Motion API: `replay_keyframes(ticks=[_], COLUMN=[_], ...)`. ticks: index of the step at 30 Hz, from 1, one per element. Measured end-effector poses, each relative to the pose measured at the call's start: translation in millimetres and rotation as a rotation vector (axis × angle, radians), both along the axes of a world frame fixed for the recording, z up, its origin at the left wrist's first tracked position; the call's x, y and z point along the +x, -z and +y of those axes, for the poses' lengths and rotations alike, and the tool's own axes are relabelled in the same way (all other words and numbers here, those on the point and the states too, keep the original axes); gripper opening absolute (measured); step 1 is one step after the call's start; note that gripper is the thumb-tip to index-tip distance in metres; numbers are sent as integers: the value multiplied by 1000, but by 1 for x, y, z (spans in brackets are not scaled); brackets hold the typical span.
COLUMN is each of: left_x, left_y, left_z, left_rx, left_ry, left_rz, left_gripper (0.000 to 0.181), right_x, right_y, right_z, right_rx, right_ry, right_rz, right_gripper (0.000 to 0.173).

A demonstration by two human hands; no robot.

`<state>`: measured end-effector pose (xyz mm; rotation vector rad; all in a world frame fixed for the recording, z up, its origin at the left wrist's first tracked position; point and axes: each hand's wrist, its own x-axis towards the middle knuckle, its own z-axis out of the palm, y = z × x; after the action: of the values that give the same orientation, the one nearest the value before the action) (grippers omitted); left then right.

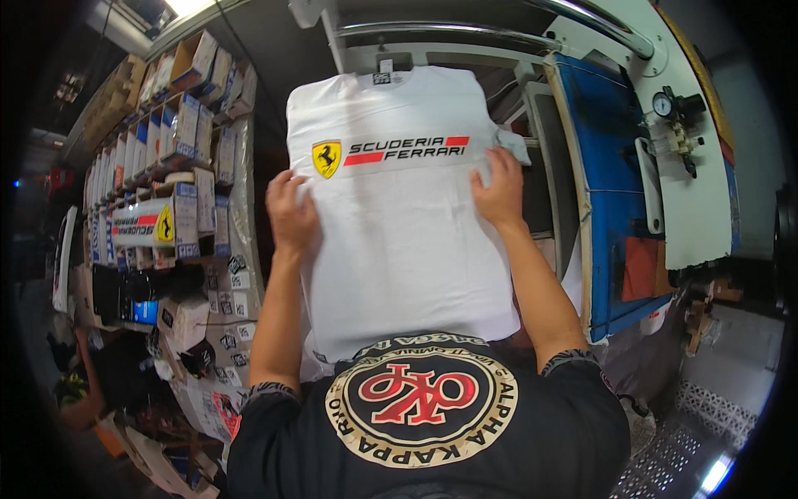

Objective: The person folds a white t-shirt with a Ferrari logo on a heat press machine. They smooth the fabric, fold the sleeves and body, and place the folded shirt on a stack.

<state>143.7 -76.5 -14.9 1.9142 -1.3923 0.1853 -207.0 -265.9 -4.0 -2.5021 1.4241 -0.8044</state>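
A white T-shirt [399, 237] lies spread before me with its collar at the far end. Across its chest runs a print [399, 153] with a yellow horse shield and black and red lettering, covered by what looks like a clear film strip. My left hand [292, 209] rests at the shirt's left edge, below the shield, with its fingers spread. At the right edge, just past the end of the print, my right hand [499, 184] touches the fabric, thumb and fingers apart. Whether either hand pinches the cloth is not plain.
Right of the shirt is a blue padded board [614, 206] on a machine with a pressure gauge [663, 105]. Chrome rods [436, 28] cross the far side. Cardboard boxes [187, 128] fill racks at left, where a similar printed transfer [143, 223] lies. Another person's arm [90, 380] shows lower left.
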Motion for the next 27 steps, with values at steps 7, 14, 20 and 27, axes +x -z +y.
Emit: replay_keyframes(ticks=[7,14,20,27], left_x=[-35,-35,-36,-32], left_y=[-22,-17,-18,-16], left_z=[-4,-8,-8,-8], left_rx=[82,108,112,123], left_ry=[82,70,70,75], left_rz=[-103,-110,-106,-103], left_gripper=[31,34,33,36], right_x=[31,31,30,32], right_y=[-10,-9,-5,-3], right_z=[29,31,29,28], right_rx=[-44,-17,-29,-53], right_ry=[-161,-130,-126,-120], right_rz=[73,142,156,152], right_gripper=[56,55,55,54])
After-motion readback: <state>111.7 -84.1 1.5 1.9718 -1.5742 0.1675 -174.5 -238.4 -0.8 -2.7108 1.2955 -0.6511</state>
